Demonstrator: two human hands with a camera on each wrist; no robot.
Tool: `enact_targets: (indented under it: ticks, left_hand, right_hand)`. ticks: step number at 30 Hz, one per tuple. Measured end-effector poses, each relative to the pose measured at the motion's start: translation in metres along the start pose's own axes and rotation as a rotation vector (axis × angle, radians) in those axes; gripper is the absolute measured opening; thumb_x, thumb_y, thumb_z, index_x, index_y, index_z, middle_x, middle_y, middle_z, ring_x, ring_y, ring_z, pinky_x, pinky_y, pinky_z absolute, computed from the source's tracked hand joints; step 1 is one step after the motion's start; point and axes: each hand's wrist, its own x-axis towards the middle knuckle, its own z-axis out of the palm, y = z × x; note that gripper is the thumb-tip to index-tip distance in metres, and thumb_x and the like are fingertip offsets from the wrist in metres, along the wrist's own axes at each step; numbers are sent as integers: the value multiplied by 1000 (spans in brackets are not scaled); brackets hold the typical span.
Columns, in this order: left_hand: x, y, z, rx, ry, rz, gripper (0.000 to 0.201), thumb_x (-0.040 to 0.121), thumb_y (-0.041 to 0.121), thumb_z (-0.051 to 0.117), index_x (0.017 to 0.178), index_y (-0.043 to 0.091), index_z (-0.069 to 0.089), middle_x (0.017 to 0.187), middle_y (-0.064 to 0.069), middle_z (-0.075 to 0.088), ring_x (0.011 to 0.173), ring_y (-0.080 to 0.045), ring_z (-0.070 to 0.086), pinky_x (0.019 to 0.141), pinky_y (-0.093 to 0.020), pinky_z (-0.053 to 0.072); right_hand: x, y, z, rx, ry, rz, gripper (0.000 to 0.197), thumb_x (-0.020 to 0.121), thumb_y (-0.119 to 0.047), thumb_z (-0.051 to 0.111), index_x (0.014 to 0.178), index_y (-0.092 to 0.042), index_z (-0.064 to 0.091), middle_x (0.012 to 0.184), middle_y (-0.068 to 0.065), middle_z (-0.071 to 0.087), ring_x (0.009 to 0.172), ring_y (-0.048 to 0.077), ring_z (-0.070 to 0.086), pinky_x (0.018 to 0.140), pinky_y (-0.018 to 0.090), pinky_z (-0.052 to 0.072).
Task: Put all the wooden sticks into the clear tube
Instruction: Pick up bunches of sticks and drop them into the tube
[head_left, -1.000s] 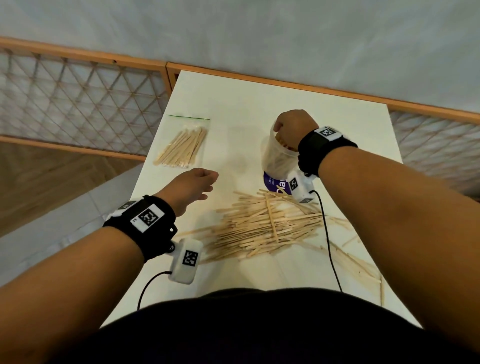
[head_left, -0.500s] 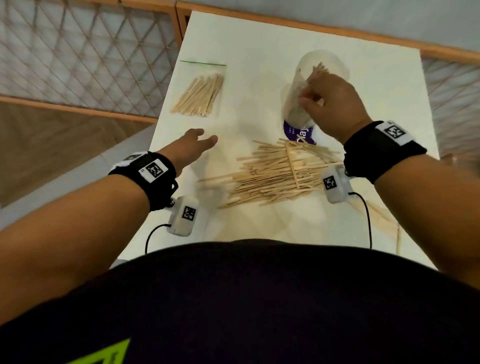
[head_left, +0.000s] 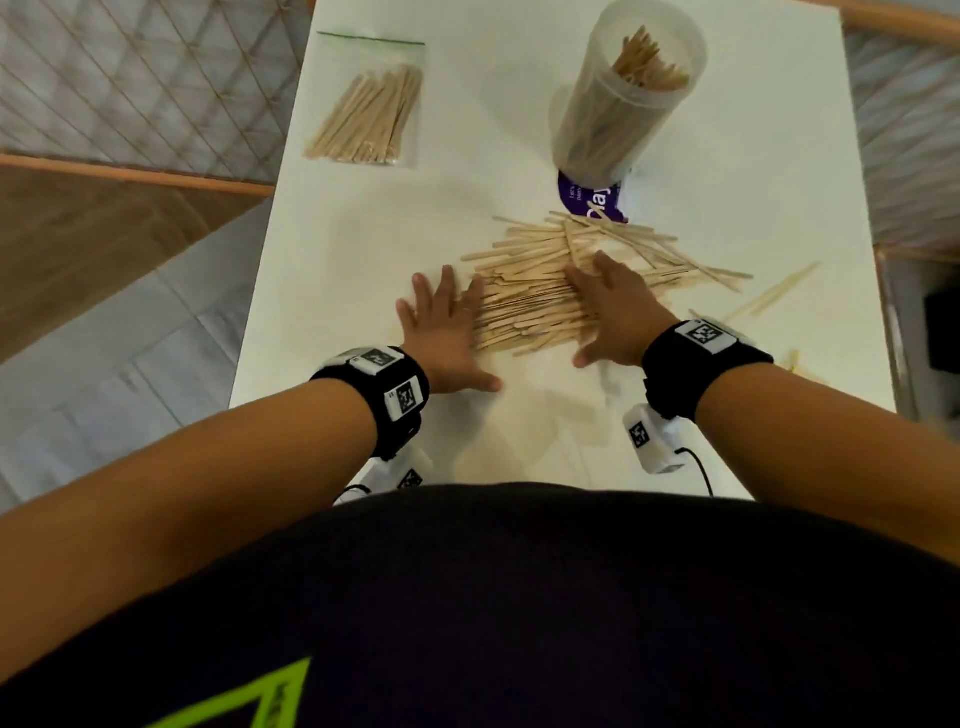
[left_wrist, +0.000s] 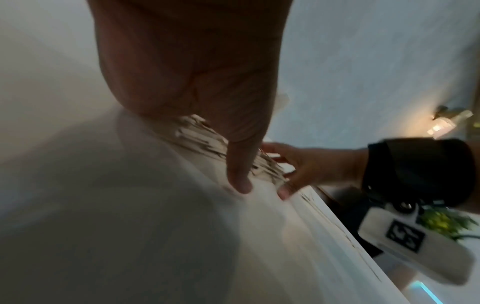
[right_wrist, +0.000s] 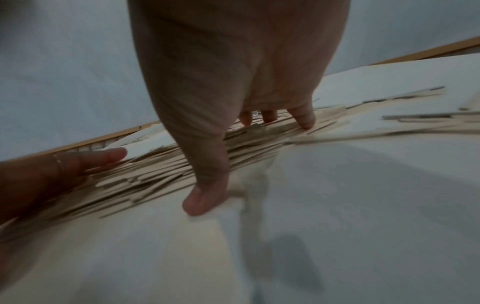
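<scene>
A pile of flat wooden sticks (head_left: 540, 291) lies in the middle of the white table (head_left: 519, 415). My left hand (head_left: 441, 327) lies flat with spread fingers against the pile's left end. My right hand (head_left: 613, 306) lies flat on the pile's right part, fingers straight. In the right wrist view the sticks (right_wrist: 166, 170) run under my right hand (right_wrist: 233, 144), with the left hand (right_wrist: 59, 168) at their far end. The clear tube (head_left: 623, 88) stands upright behind the pile with several sticks inside.
A clear zip bag of sticks (head_left: 369, 114) lies at the back left. A purple label (head_left: 592, 200) lies at the tube's foot. A few loose sticks (head_left: 774, 296) lie near the right edge. A lattice railing (head_left: 130, 88) borders the left side.
My right hand left the tube's mouth and came down onto the pile. My left hand moved right to the pile's left end. The head view tilted down.
</scene>
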Motion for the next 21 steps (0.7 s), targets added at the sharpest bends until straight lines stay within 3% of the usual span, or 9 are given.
enact_targets:
  ticks: [2,4,6,7,10,13,16,21]
  left_hand:
    - [8,6,6,15,91,9,123,65,62,74,153,23,-3,159,-13,-11,142,-42,-18,112,-58,-6]
    - [14,10,6,26,219,53,106,67,55,74,151,19,19,155,-15,19,141,-40,12,114,-51,14]
    - [16,13,2,44,334,101,79,74,44,72,142,16,40,138,-13,44,125,-36,38,103,-42,34]
    - [17,14,-2,65,357,112,66,80,40,68,137,17,47,129,-13,50,118,-35,44,96,-41,39]
    - [17,17,-14,129,342,132,38,89,35,60,123,19,61,113,-10,56,108,-33,50,85,-40,45]
    - [19,18,-26,211,310,162,27,93,31,53,114,21,67,105,-9,58,103,-33,54,79,-38,47]
    - [20,20,-35,240,258,156,27,94,26,48,109,19,69,103,-9,56,96,-33,57,78,-38,48]
    - [17,27,-45,183,225,141,29,94,18,47,115,12,66,111,-12,53,95,-35,58,83,-37,47]
  right_hand:
    - [1,-1,1,32,69,-19,105,68,-31,83,151,-32,17,157,13,13,141,39,18,113,54,26]
    - [1,0,-1,7,150,-48,84,76,-25,76,147,-28,31,146,14,35,130,38,35,105,51,36]
    - [-2,1,-4,-80,202,-50,67,82,-24,69,142,-27,38,133,10,46,122,35,43,97,49,41]
    - [-3,2,-5,-120,224,-44,60,85,-22,64,140,-27,41,129,9,49,120,33,45,95,48,39]
    - [-6,7,-6,-187,275,-32,45,93,-13,44,136,-25,46,124,8,54,117,32,47,94,45,35]
    - [-5,17,-8,-229,291,-38,42,93,-12,42,132,-26,50,122,6,58,114,32,50,93,44,34]
    - [-4,26,-13,-181,270,-101,39,93,-10,44,129,-22,54,117,9,59,109,34,54,90,43,41]
    - [-9,38,-21,-34,277,-181,41,91,-2,47,128,-18,54,116,10,56,108,34,55,86,42,47]
